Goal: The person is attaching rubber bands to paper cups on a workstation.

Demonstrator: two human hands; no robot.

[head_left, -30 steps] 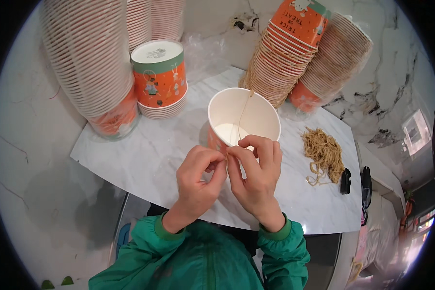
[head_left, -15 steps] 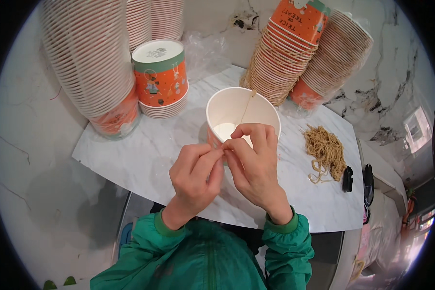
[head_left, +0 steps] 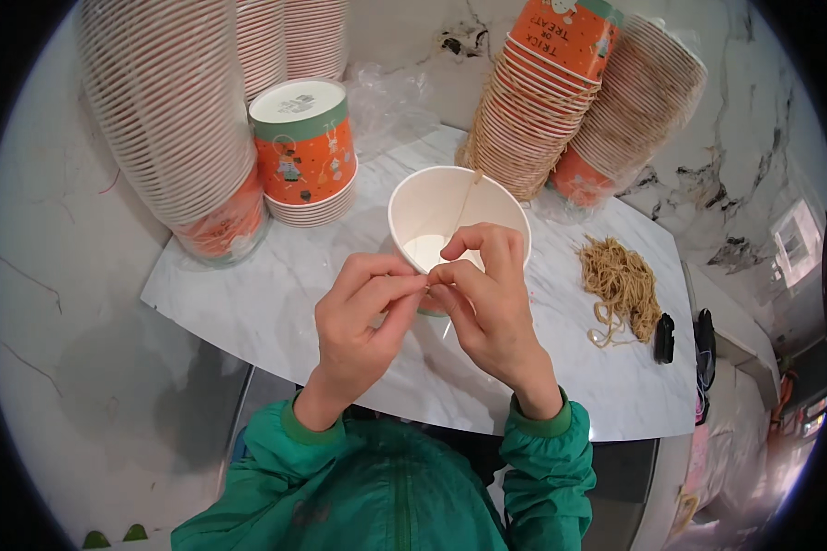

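A white-lined paper tub (head_left: 420, 209) stands on the marble-patterned table in front of me, its mouth tilted toward me. A thin tan string (head_left: 464, 207) is fastened at its far rim and runs down across the mouth until my right hand hides it. At the near rim, my left hand (head_left: 356, 308) pinches with thumb and forefinger. Against those fingertips my right hand (head_left: 498, 317) pinches too, its forefinger arched over the opening. Both seem closed on the string's near end, mostly covered by the fingers. Beneath them shows a bit of the tub's orange and green outside.
Bagged stacks of tubs (head_left: 170, 119) rise at the left, beside a short upside-down stack (head_left: 303, 151). Back right, a leaning stack (head_left: 542, 101) has strings hanging over it, next to another bagged stack (head_left: 643, 101). A loose string pile (head_left: 620, 285) and small black object (head_left: 664, 340) lie right.
Both hands stay at the near rim with their fingertips together. My left fingers have straightened slightly, and the thumb sits a little differently. The whole view has shifted slightly.
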